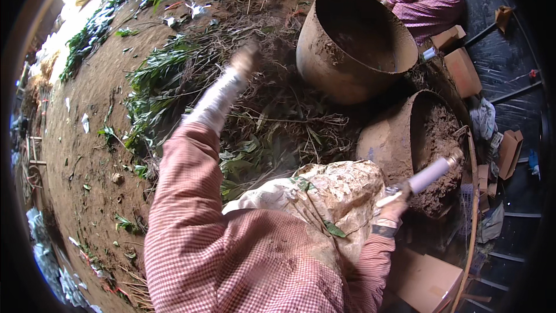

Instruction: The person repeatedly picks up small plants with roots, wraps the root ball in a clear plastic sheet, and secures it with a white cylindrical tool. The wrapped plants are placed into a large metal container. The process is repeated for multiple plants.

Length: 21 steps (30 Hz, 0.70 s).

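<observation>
My left hand (246, 58) is stretched out over bundled leafy seedlings with bare roots (173, 65); it is blurred, so its fingers and any hold cannot be told. White wrapping covers that forearm. At the lower right, my right hand (393, 204) is closed around a pale roll (430, 175), which lies in front of a tilted drum filled with wet mud (441, 139). A white strip shows beside those fingers. A mud-stained white sack (343, 182) covers my lap, with a few thin stems and a green leaf (334, 228) on it.
A large muddy drum (321, 52) stands ahead. A co-worker in checked clothing (428, 0) sits beyond it. Cardboard boxes (462, 71) line black plastic sheeting (512, 56) at right; another box (423, 278) is near my right elbow. A long wooden stick (473, 221) curves beside it. Leaves litter the soil.
</observation>
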Tool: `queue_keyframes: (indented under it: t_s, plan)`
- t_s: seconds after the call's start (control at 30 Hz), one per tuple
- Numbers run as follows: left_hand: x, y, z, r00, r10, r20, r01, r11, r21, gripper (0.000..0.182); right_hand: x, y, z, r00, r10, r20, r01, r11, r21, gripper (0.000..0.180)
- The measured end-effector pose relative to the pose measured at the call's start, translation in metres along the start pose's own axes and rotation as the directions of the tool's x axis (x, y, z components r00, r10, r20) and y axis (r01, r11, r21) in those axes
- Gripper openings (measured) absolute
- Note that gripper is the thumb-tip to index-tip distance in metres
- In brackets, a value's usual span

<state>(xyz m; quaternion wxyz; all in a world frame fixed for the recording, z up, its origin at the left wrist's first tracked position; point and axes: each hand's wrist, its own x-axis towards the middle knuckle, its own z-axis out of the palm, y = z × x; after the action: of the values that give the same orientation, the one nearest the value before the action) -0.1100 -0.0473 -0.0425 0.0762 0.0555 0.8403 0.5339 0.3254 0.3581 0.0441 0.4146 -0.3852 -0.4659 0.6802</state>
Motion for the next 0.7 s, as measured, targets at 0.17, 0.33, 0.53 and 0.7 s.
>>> queue_keyframes:
  t_s: [0.17, 0.33, 0.53, 0.7]
  plan:
    - [-0.098, -0.108, 0.153, 0.907, 0.107, 0.407, -0.400, 0.522, 0.753, 0.040, -0.048, 0.034, 0.034, 0.976, 0.173, 0.131, -0.138, 0.961, -0.239, 0.035]
    - [-0.122, -0.121, 0.171, 0.870, -0.153, 0.469, -0.241, 0.697, 0.675, 0.033, -0.049, 0.031, 0.036, 0.977, 0.165, 0.132, -0.111, 0.934, -0.341, 0.034]
    - [-0.163, -0.083, 0.222, 0.833, -0.202, 0.514, 0.382, 0.883, -0.272, 0.021, -0.047, 0.043, 0.039, 0.975, 0.219, 0.034, -0.194, 0.918, -0.346, 0.030]
    - [-0.138, -0.067, 0.315, 0.937, -0.097, 0.337, 0.035, 0.982, 0.187, 0.033, -0.046, 0.051, 0.033, 0.977, 0.191, 0.094, -0.153, 0.938, -0.312, 0.035]
